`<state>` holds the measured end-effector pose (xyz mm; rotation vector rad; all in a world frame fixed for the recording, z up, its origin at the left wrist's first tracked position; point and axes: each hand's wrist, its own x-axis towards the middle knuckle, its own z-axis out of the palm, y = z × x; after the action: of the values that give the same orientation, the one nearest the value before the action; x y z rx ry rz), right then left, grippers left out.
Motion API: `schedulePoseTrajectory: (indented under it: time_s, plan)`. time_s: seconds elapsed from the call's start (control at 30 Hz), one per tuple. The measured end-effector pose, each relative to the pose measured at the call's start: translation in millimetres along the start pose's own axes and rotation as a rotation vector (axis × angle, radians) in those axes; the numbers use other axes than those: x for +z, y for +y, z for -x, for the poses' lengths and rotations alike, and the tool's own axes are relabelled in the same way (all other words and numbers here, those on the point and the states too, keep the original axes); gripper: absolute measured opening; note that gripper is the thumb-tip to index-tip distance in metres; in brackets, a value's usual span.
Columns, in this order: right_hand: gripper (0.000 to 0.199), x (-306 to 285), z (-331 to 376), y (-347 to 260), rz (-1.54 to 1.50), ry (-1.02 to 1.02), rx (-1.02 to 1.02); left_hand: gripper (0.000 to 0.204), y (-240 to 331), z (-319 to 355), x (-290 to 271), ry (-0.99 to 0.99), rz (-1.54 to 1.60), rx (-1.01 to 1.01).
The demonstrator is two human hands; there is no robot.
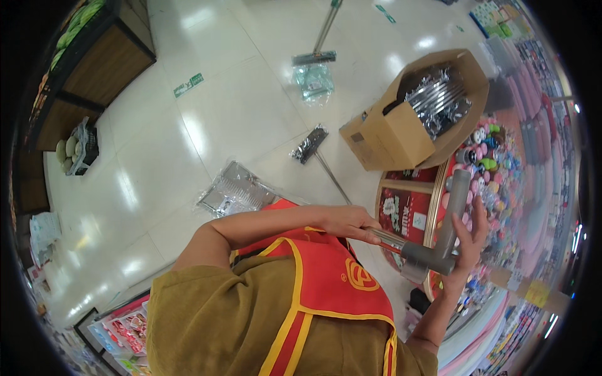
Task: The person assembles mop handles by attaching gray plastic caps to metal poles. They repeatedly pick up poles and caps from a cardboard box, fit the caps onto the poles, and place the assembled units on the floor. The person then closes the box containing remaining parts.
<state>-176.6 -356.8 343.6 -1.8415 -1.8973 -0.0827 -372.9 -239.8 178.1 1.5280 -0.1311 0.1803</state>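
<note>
My left hand [359, 224] is closed around a shiny metal pole [392, 239] in front of the red apron [338, 269]. A thick grey tubular piece [456, 210] joins the pole's right end at an angle. Beside that joint is my right hand [467, 247], with thumb and fingers spread and the palm close to the grey piece. Whether the palm presses on it is hard to tell. A dark broom head [310, 144] lies on the floor beyond my left forearm. Its thin pole runs back behind my hand, so I cannot tell whether it joins the one I hold.
An open cardboard box [401, 135] of plastic-wrapped metal poles stands on a red display stand [404, 207]. Clear-wrapped dustpans [238, 188] lie on the floor. Farther off are another broom [315, 57] and a greenish plastic bag [313, 81]. Shelves of goods line the right.
</note>
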Motion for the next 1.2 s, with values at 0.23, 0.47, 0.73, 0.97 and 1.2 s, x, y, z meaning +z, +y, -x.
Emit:
schedulePoseTrajectory:
  time_s: [0.23, 0.47, 0.73, 0.97, 1.2]
  plan:
    - [0.032, 10, 9, 9, 0.116, -0.075, -0.125, 0.044, -23, 2, 7, -0.059, -0.017, -0.077]
    - [0.027, 14, 6, 33, -0.114, 0.136, -0.105, 0.037, -42, 3, -3, 0.03, -0.047, -0.059]
    - [0.014, 8, 27, 74, -0.563, 0.399, 0.429, 0.026, -45, 15, -53, 0.256, -0.091, -0.3]
    - [0.022, 21, 82, 100, -0.484, 0.394, 0.854, 0.024, -29, 33, -101, 0.532, -0.067, -0.178]
    - [0.023, 30, 101, 101, -0.5, 0.388, 0.948, 0.062, -4, 43, -133, 0.665, -0.177, -0.099]
